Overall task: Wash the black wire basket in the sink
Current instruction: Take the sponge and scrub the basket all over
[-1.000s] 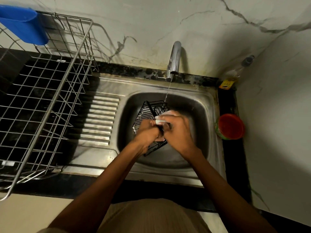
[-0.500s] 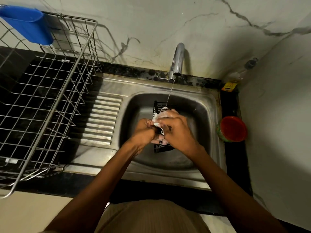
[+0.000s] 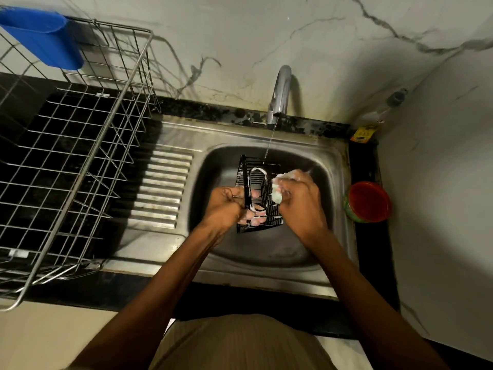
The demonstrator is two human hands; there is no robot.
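So the right hand had slid off the basket's front to its far-right side since a moment ago, fingers curled round a soapy white scrubber. The black wire basket was in the steel sink, suds on its wires, between both hands. The left hand gripped its near-left edge. Thin tap stream hit the far rim. Red tub sat right of the scrubbing hand.

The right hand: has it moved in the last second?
Yes. The right hand with its scrubber has shifted right, from under the tap to the basket's right side.
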